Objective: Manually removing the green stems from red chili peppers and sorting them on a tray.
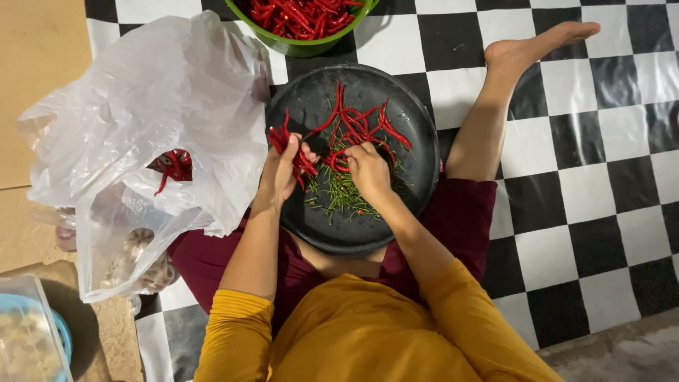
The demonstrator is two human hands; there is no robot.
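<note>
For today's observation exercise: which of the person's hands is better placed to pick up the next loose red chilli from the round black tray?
Probably the right hand: it is over the loose red chillies, while the left hand already grips a bunch.

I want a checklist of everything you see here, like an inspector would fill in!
Surface: black-and-white checkered floor mat; bare brown floor at left.
Job's things: round dark tray on the lap, holding loose red chillies and green stems.
Clutter: green bowl of red chillies above the tray; white plastic bag with a few chillies at left; clear container at bottom left.
Grippers: left hand grips a bunch of chillies; right hand pinches one chilli.
Cables: nothing seen.
Surroundings: the person's bare foot on the mat.
</note>
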